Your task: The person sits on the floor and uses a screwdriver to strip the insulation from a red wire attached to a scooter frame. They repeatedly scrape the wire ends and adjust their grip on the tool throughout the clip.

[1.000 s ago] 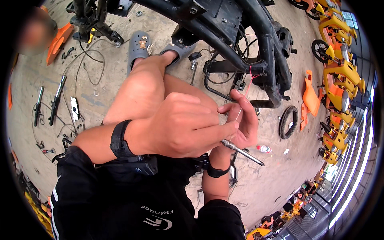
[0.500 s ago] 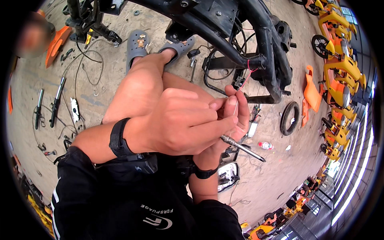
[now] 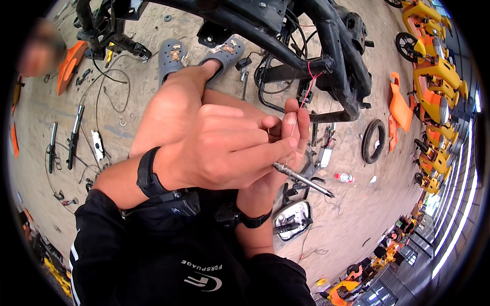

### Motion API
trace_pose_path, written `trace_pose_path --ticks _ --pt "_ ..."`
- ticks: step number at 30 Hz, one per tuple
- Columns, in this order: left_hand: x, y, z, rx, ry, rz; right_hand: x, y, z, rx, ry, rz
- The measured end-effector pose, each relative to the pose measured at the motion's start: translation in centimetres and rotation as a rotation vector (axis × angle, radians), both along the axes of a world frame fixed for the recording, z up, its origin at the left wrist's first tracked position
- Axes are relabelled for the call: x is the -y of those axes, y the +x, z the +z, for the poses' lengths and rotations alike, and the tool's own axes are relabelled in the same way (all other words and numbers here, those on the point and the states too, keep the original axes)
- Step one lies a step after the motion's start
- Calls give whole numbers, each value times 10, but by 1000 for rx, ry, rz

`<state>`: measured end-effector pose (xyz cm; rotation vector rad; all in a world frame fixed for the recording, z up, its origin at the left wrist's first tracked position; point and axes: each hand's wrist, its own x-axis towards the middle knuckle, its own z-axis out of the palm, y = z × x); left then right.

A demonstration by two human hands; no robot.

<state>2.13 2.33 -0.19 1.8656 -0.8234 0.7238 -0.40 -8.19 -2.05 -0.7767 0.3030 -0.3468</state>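
Note:
A thin red wire (image 3: 309, 91) is looped around a tube of the black vehicle frame (image 3: 286, 55) and runs down to my fingers. Its lower stretch looks pale and bare. My left hand (image 3: 219, 148) lies across the front, its index fingertip pressed down on the pale end. Behind it, my right hand (image 3: 298, 127) is closed on the wire higher up, its fingertips pointing at the frame. From under my left hand sticks out a screwdriver (image 3: 309, 182), metal shaft toward the lower right; its handle is hidden, and I cannot tell which hand carries it.
Cables, two black shock absorbers (image 3: 75, 133) and an orange panel (image 3: 71, 64) lie on the floor at left. To the right are a tyre (image 3: 373, 141), an orange fairing (image 3: 399, 107), a bottle (image 3: 344, 177) and a row of yellow bikes (image 3: 434, 86). Another person is at far left.
Both hands have shifted slightly left together, with the screwdriver. More of the red wire shows between the frame and my fingers. My view has moved a little.

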Motion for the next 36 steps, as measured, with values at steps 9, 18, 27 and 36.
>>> trace_pose_path --ticks 9,18,27,36 --pt "-2 0 0 -41 -1 -61 7 0 0 -74 -45 49" --pt "-3 -1 2 -64 25 -64 10 -5 -4 18 -156 144" --pt "-3 -1 3 -94 3 -90 13 -3 -34 106 419 359" --pt "-2 -1 1 -83 -14 -75 -2 1 1 60 548 342"
